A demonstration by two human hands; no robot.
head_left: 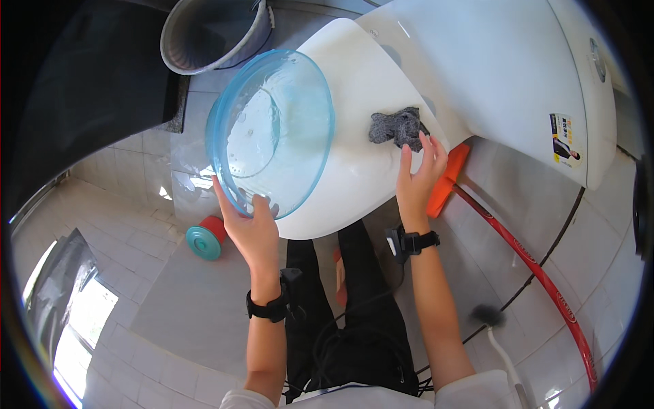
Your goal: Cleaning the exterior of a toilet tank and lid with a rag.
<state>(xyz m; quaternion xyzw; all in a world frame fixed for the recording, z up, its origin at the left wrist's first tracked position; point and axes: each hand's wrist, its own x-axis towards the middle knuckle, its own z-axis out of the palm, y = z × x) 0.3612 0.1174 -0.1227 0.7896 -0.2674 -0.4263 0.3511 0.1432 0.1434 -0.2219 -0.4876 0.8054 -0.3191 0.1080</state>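
Observation:
A clear blue plastic basin [323,116] stands tilted, partly over the left edge of a white toilet lid [354,184]. My left hand [252,228] grips its near rim, thumb on one side and fingers on the other. Clear water seems to lie inside, though glare makes this hard to judge. On the lid's right part rests a crumpled dark grey cloth [397,127]. My right hand [420,174] is at its near edge, fingers apart and fingertips close to or touching it.
A grey bucket [180,41] stands beyond the basin. The white toilet tank [504,61] fills the upper right. On the tiled floor are an orange broom head with a red handle [538,273], a dark-headed brush [488,315] and a red container with a green lid [204,242].

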